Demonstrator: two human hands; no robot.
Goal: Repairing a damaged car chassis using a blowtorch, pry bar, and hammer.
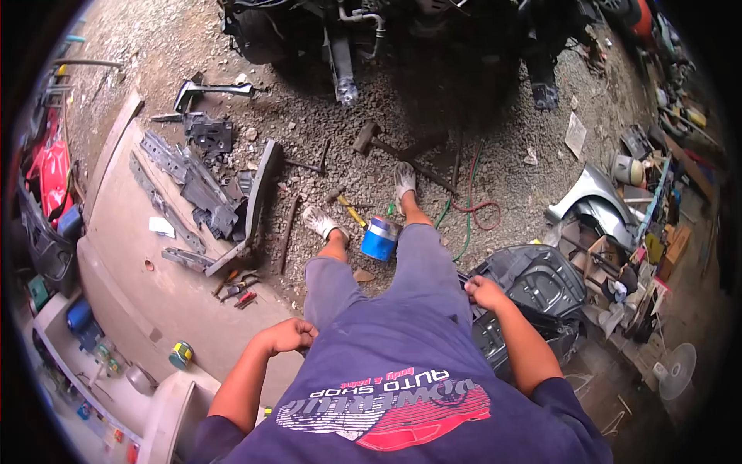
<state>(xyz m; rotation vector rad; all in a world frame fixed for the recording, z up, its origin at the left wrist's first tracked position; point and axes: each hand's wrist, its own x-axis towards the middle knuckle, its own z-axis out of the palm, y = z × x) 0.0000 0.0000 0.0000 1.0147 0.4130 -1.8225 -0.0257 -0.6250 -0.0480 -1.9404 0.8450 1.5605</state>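
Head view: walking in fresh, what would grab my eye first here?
Probably the bright blue-and-white container on the gravel between the person's legs, with a long-handled hammer lying just beyond it. Next would come the dark, stripped end of a vehicle looming at the top of the view. Off to the right, a shiny silver fender stands out against the clutter.

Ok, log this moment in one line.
left hand: beside navy shirt, grasp unclear | right hand: near dark molded part, grasp unclear | blue-and-white can: on gravel
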